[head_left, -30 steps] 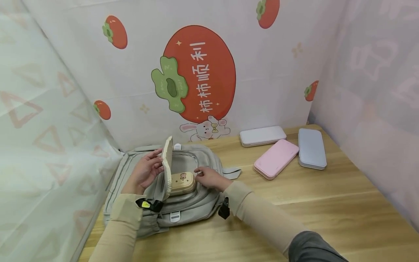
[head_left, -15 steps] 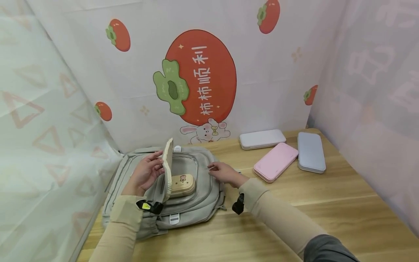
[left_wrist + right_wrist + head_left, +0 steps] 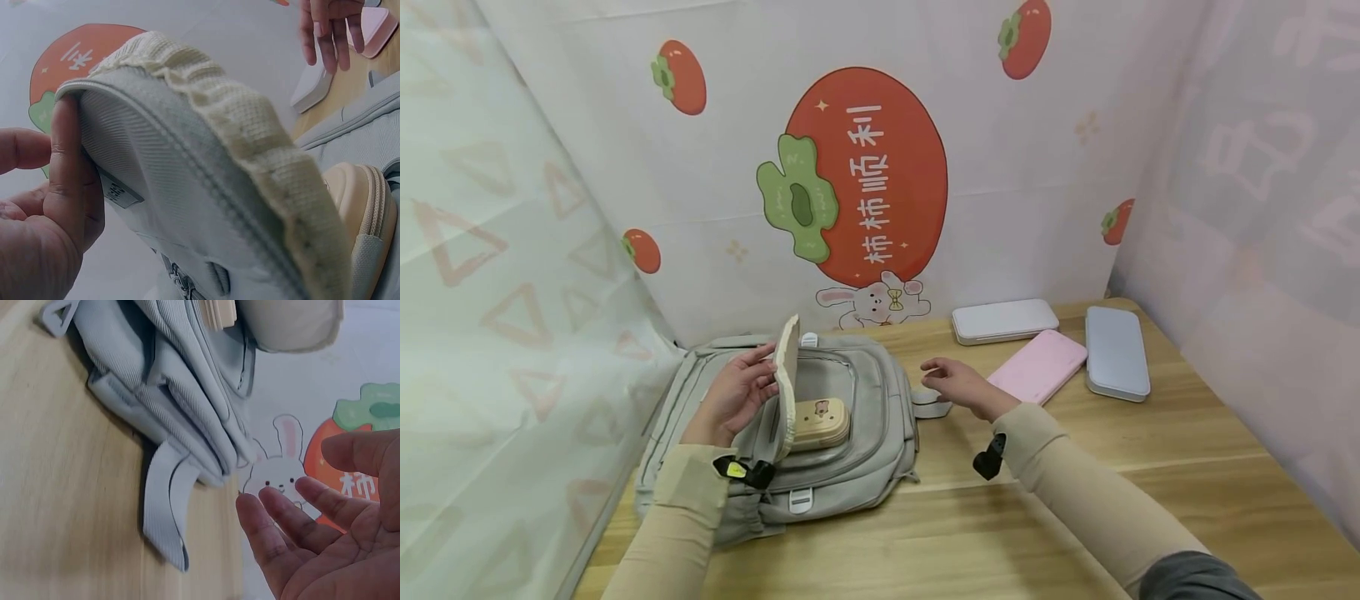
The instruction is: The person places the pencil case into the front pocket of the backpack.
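Grey bag (image 3: 842,467) is lying on the worktop (image 3: 1075,500), flap (image 3: 786,375) being pinched upright by the left hand (image 3: 733,396); right hand (image 3: 958,385) is hovering, fingers (image 3: 281,537) spread, beside the pink case (image 3: 1037,367), judged next to be grasped.

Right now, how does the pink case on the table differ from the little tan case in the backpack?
The pink case is long and flat; the tan case is short and rounded. The pink case lies on the bare wooden table; the tan case sits in the backpack pocket. The tan case bears a small bear picture; the pink case looks plain. Both are closed.
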Motion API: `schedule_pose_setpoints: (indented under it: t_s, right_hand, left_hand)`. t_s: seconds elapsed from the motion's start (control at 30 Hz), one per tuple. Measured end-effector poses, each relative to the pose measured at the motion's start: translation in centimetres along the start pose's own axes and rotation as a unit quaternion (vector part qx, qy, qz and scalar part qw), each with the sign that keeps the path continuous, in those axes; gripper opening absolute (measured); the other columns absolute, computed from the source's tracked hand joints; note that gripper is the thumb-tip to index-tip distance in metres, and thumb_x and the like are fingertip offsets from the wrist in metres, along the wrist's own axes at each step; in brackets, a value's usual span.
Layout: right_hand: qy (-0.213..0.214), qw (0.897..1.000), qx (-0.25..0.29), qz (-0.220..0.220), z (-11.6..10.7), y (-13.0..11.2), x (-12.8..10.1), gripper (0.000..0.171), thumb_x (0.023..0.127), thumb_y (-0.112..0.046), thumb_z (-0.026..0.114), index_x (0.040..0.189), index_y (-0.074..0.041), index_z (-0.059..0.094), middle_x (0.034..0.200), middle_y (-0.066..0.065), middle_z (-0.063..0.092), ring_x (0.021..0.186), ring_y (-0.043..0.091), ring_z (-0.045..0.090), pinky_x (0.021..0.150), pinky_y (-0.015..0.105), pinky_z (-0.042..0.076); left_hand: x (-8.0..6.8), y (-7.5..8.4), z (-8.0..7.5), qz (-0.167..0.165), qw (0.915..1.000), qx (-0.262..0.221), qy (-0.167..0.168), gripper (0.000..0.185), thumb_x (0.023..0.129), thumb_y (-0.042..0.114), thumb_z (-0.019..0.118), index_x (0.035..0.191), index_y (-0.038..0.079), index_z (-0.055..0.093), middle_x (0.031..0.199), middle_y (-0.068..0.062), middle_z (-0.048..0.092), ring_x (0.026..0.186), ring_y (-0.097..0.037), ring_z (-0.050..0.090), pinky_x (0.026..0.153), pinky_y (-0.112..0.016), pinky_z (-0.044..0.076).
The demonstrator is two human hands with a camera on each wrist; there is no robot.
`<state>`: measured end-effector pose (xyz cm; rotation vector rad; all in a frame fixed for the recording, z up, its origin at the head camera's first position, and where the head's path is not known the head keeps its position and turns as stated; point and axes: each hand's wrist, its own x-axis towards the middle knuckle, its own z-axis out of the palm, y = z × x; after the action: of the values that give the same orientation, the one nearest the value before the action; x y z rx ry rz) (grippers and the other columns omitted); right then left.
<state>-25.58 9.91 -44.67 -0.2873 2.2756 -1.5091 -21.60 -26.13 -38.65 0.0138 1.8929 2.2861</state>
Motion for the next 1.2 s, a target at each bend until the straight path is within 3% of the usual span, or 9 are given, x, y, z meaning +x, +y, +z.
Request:
schedule_pose_setpoints:
  t_s: [0.17,0.5,1.2]
  right_hand:
    - [0.007,1.000,-0.003,0.000,-1.6,0.9,-0.1,0.043,0.109,-0.013,0.051,0.147,0.008,0.045,0.142,0.030,0.053,0.133,0.044,0.050,0.102,0.053,0.049]
    - [0.007,0.999,0.040,0.009,-5.4,2.9,-0.7,0.049,0.110,-0.014,0.048,0.151,0.009,0.036,0.150,0.034,0.041,0.140,0.048,0.040,0.108,0.053,0.045]
    - [0.047,0.998,0.003,0.034,-11.2,5.1,-3.0,0.058,0.108,-0.014,0.049,0.153,0.016,0.027,0.150,0.041,0.035,0.137,0.052,0.042,0.107,0.052,0.046]
  left_hand:
    - [0.0,-0.1,0.0,-0.002,1.0000,0.005,0.006,0.056,0.109,-0.003,0.038,0.161,-0.006,0.019,0.114,0.000,0.061,0.084,-0.004,0.062,0.069,-0.017,0.054]
    - [-0.1,0.3,0.2,0.003,1.0000,0.008,0.002,0.056,0.109,-0.002,0.040,0.160,-0.009,0.019,0.112,-0.001,0.061,0.085,-0.004,0.062,0.070,-0.018,0.054]
    - [0.3,-0.2,0.0,-0.005,1.0000,0.002,0.008,0.055,0.109,-0.003,0.041,0.160,-0.007,0.021,0.114,0.000,0.061,0.087,-0.005,0.064,0.071,-0.018,0.055]
